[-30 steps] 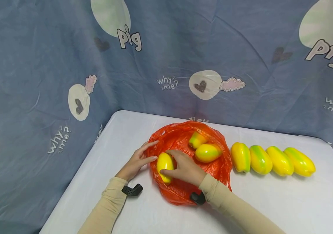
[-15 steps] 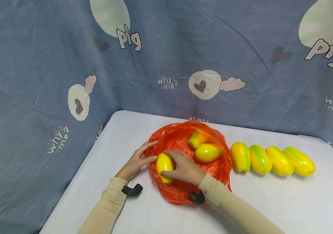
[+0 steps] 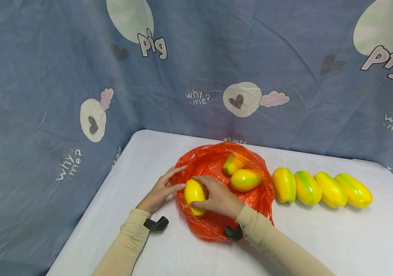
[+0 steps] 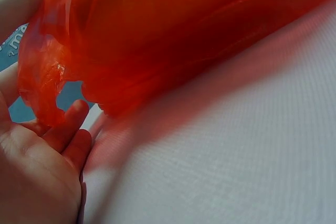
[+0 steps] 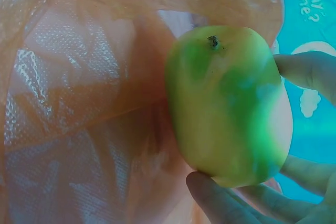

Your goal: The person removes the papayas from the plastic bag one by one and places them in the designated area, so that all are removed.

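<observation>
A red plastic bag (image 3: 213,230) lies spread open on the white table. My right hand (image 3: 218,197) reaches into its left side and grips a yellow-green papaya (image 3: 193,191), thumb on one side and fingers on the other. The right wrist view shows the papaya's (image 5: 226,108) dark stem end and green patches. Two more papayas sit in the bag, the nearer papaya (image 3: 246,180) partly covering the farther papaya (image 3: 232,165). At the bag's left rim, my left hand (image 3: 160,191) touches the plastic with thumb and index finger spread. Bag film (image 4: 47,77) covers part of its fingers.
To the right of the bag, several papayas stand in a slanting row, from the leftmost papaya (image 3: 284,186) to the rightmost papaya (image 3: 353,190). A blue printed cloth (image 3: 169,76) hangs behind and to the left of the table (image 3: 321,237).
The papaya in my right hand has shifted and tilted very slightly. The left hand, the bag and the other papayas look unmoved.
</observation>
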`<state>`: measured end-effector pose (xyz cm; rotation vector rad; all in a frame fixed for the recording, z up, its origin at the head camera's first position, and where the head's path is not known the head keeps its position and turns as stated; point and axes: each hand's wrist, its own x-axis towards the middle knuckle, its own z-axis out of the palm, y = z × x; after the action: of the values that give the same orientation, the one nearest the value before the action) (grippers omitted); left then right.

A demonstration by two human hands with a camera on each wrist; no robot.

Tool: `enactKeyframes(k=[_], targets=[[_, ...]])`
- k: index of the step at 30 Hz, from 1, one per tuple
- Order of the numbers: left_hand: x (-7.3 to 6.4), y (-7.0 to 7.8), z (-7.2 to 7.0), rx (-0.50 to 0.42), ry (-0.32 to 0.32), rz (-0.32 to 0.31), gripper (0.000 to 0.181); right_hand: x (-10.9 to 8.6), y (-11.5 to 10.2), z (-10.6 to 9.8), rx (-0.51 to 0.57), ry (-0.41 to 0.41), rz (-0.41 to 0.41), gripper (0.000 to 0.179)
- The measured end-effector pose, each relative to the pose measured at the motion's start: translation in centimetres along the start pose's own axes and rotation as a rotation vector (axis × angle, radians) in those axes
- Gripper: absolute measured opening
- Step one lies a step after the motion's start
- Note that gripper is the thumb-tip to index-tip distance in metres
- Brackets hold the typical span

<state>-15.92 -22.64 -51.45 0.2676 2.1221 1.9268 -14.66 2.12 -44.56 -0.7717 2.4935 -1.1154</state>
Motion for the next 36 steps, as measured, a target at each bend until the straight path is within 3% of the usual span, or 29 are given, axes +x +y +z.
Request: enactKeyframes(k=[23, 36], targets=[[0.2, 0.1, 0.0, -0.026, 0.001, -0.008, 0.058, -2.3, 0.0, -2.7, 0.159, 0.096, 0.031, 0.076], [0.2, 0.1, 0.1, -0.045, 0.006, 0.006, 0.061, -4.1, 1.1, -4.2, 0.276, 0.179, -0.017, 0.075]])
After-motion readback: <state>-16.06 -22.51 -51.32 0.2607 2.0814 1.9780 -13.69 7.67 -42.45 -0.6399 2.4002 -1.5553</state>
